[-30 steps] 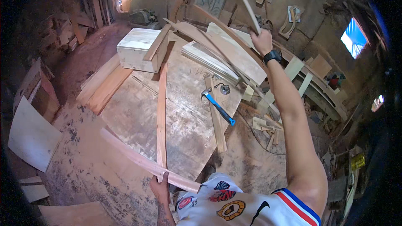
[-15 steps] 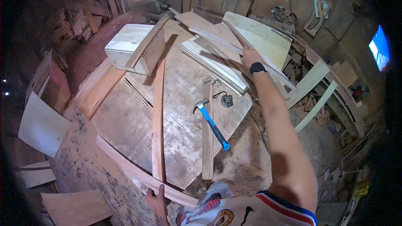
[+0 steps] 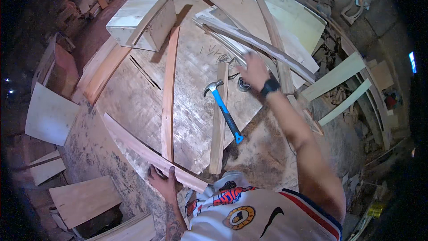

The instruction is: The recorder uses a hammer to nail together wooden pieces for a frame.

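Observation:
My left hand (image 3: 163, 182) is at the near edge, thumb and fingers closed against a pinkish wooden plank (image 3: 142, 145). Blurred by motion, my right hand (image 3: 256, 72) has its fingers apart, with nothing seen in it. It hovers beside a small dark round object (image 3: 243, 84), partly covered, and the near end of stacked pale boards (image 3: 229, 41). A loose strip with a dark edge (image 3: 276, 53) lies across that stack. Between my hands, a claw hammer (image 3: 224, 112) with a blue and black handle rests across a narrow grey-brown board (image 3: 218, 151).
A pale wooden box (image 3: 156, 29) with a batten (image 3: 153, 15) across it stands at the far left of the worktop (image 3: 133, 102). A long reddish strip (image 3: 169, 93) runs down the middle. Several nails (image 3: 224, 57) lie near the stack. Wide panels (image 3: 290, 15) lean at the far right.
My right hand has let go of the strip at the far right and come nearer, toward the dark round object. The strip now lies across the stack. My left hand stays at the plank.

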`<state>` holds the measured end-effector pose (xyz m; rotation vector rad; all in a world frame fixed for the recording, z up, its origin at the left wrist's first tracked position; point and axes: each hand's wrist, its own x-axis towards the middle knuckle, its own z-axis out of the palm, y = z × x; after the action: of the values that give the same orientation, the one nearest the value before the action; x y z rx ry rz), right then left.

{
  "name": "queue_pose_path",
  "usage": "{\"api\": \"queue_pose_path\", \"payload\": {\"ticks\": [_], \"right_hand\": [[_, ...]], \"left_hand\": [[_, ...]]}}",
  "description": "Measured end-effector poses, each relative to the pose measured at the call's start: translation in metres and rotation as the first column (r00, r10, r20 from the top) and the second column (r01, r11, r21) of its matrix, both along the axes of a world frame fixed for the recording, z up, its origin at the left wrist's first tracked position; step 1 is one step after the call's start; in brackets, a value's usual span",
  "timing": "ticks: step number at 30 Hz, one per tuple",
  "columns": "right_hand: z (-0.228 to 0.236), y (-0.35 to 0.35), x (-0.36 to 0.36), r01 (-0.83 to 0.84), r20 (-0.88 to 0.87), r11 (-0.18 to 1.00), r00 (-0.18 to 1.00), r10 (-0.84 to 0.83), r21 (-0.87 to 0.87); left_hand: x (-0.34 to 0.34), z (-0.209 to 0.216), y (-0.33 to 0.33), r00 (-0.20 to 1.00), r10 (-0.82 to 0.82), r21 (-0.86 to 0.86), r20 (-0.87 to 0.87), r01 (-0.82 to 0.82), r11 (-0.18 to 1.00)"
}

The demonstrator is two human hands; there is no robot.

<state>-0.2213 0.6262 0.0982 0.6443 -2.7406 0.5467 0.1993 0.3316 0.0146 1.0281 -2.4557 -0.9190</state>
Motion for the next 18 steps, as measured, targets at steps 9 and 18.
{"api": "queue_pose_path", "payload": {"ticks": [9,18], "right_hand": [[-0.107,-0.003,0.224,0.178,0.347,0.969,0.931,-0.111,-0.169],[-0.15,-0.005,0.186,0.225,0.409,0.974,0.89,-0.204,-0.004]], "left_hand": [[-0.213,0.051,0.039,0.788,-0.567,-0.128,-0.24,0.553,0.823],[-0.488,-0.017,0.205,0.583,-0.79,-0.468,0.19,0.761,0.449]]}}
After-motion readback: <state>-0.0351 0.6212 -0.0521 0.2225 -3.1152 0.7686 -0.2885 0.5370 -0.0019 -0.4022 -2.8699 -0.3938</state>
